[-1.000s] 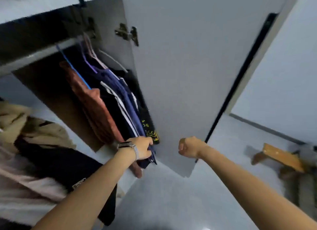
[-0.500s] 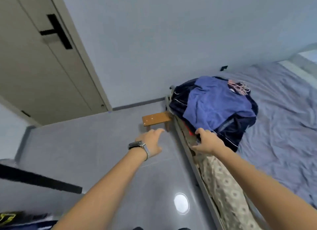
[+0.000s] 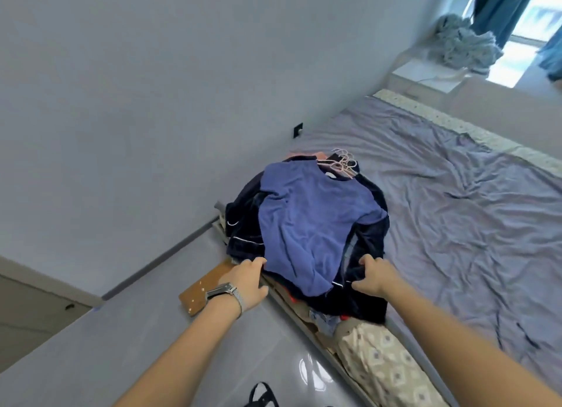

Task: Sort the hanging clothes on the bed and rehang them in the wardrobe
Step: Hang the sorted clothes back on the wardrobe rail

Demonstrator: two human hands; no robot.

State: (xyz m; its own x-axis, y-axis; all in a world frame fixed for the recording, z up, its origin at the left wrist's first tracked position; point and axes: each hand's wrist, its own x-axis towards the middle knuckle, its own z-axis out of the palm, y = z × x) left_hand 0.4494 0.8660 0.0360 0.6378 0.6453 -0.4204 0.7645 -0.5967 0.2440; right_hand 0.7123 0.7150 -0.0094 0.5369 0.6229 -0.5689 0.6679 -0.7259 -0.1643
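A pile of clothes on hangers lies at the near corner of the bed (image 3: 456, 224). On top is a blue shirt (image 3: 313, 221), over a dark navy garment (image 3: 368, 300) with thin white piping. Pink hanger hooks (image 3: 343, 160) stick out at the pile's far end. My left hand (image 3: 246, 282), with a wristwatch, reaches under the shirt's left hem edge; its fingertips are hidden. My right hand (image 3: 372, 274) grips the dark garment's lower edge beside the shirt. The wardrobe is out of view.
A wooden board (image 3: 206, 288) lies on the grey floor beside the bed's edge. A patterned mattress side (image 3: 386, 367) runs along the bed frame. A grey bundle (image 3: 462, 41) sits on a ledge near the window. A black object (image 3: 261, 394) lies on the floor below.
The view turned from the wardrobe to the bed. Both hands left the hanging clothes and came forward onto the pile's near edge, the left going from mid-air to the shirt's hem.
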